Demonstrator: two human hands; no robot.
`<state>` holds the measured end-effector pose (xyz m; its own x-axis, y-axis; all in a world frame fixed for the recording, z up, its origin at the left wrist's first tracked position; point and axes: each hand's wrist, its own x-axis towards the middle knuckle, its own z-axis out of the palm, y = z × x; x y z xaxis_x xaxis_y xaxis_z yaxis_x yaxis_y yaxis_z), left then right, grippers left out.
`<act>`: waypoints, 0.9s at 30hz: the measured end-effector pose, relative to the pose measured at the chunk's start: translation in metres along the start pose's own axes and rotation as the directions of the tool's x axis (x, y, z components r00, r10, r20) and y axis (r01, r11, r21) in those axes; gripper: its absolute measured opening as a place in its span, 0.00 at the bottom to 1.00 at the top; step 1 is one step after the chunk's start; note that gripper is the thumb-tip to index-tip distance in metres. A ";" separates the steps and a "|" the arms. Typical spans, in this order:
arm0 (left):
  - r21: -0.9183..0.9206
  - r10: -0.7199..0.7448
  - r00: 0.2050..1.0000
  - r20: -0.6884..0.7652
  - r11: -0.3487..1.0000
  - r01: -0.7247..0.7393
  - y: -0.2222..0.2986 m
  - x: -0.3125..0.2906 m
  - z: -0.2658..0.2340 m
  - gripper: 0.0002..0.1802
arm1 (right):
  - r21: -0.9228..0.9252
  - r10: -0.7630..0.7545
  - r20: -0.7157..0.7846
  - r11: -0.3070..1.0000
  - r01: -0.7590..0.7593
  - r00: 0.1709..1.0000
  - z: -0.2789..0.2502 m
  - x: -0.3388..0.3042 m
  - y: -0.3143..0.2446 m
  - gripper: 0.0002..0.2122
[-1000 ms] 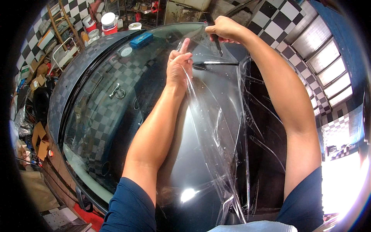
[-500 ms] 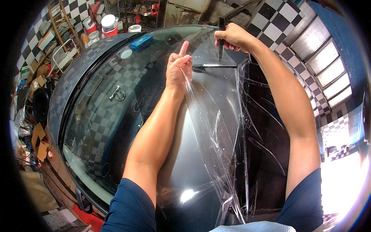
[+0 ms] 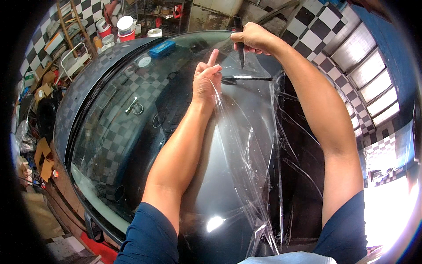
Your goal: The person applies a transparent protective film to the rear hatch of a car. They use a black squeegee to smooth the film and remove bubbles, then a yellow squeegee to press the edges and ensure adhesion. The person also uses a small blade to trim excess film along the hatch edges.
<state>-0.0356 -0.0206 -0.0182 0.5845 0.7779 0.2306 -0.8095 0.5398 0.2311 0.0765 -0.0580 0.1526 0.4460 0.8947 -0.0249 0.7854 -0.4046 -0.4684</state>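
Observation:
My left hand [image 3: 205, 83] is closed on a bunched edge of clear film [image 3: 246, 176], its index finger pointing away from me. Taut folds run from that hand across the car's glossy grey roof [image 3: 206, 176] toward my body. My right hand [image 3: 255, 37], farther off and to the right, grips a narrow black squeegee [image 3: 240, 48], seen edge-on over the roof's far part. A thin dark bar [image 3: 250, 78] lies crosswise between the hands; I cannot make out what it is.
The windshield [image 3: 114, 127] curves along the left, with a blue box [image 3: 162, 49] by its far end. Beyond the car stand white and red buckets [image 3: 126, 27]. Clutter and an open cardboard box [image 3: 44, 159] line the left side. Louvred windows [image 3: 371, 75] are at right.
My right hand has moved left with the squeegee, closer to my left hand. The left hand keeps its hold on the film, nearly in place.

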 end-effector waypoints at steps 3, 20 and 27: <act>0.006 0.003 1.000 0.004 1.000 -0.003 0.001 0.001 -0.002 0.17 | -0.008 0.009 -0.002 1.000 -0.009 1.000 0.003 0.003 -0.001 0.14; 0.164 0.111 0.994 -0.020 0.981 -0.106 0.001 0.003 -0.007 0.17 | -0.031 0.004 -0.014 1.000 -0.004 1.000 0.014 0.011 -0.013 0.13; 0.189 0.132 0.990 -0.045 0.975 -0.121 -0.001 0.002 -0.007 0.15 | -0.013 0.004 -0.024 1.000 -0.005 1.000 0.020 0.016 -0.020 0.13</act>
<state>-0.0340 -0.0169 -0.0242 0.4699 0.8557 0.2166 -0.8492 0.3712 0.3756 0.0593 -0.0322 0.1441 0.4595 0.8882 -0.0058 0.7890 -0.4112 -0.4564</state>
